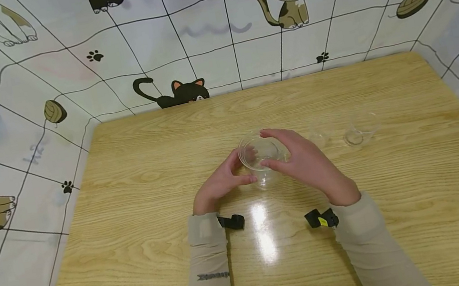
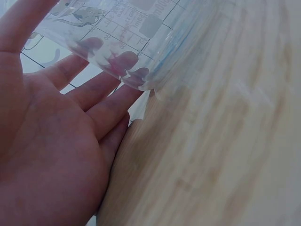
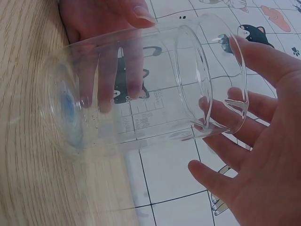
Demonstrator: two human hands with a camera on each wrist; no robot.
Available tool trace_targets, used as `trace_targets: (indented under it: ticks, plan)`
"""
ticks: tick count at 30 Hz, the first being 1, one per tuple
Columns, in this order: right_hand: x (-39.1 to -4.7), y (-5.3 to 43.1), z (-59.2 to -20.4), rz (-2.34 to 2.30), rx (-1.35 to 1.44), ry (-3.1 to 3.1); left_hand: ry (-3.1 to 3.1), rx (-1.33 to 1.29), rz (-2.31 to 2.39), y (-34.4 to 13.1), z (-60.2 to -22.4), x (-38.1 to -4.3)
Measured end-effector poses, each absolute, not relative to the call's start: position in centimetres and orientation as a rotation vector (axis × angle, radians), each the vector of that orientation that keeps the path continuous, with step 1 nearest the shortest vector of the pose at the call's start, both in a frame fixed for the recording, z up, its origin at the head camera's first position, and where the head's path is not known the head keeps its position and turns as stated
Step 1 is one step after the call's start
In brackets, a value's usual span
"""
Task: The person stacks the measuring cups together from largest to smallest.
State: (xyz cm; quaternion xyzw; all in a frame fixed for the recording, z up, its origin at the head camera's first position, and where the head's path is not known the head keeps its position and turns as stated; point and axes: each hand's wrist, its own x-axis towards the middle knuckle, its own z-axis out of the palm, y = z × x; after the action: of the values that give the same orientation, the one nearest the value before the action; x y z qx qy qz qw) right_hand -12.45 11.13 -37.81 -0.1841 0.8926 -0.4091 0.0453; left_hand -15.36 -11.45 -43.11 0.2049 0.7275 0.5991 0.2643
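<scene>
A clear glass beaker (image 1: 260, 155) stands upright on the table between both hands, with printed volume marks on its wall. My left hand (image 1: 221, 181) holds it from the left side, fingertips against the lower wall and thumb toward the near side. My right hand (image 1: 307, 159) grips around the rim from the right, thumb and fingers apart across the top. In the right wrist view, a pouring lip and two ring-like edges show at the beaker's (image 3: 141, 94) mouth, as if another beaker is nested inside; the clear glass makes this hard to tell.
To the right stands another clear glass vessel (image 1: 360, 131). A fainter, smaller clear one (image 1: 319, 138) lies behind the right hand. The wooden table (image 1: 143, 147) reaches walls with cat drawings at the back and sides; its surface reflects a bright light near the wrists.
</scene>
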Motion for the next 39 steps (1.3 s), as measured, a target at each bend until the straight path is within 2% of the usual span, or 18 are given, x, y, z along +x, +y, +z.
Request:
trace_targets:
  ticks: [39]
  plan:
    - [-12.55,12.11,-37.85,-1.312,-0.512,2.844,1.94,0.542,1.644,-11.55,-43.02,-15.32]
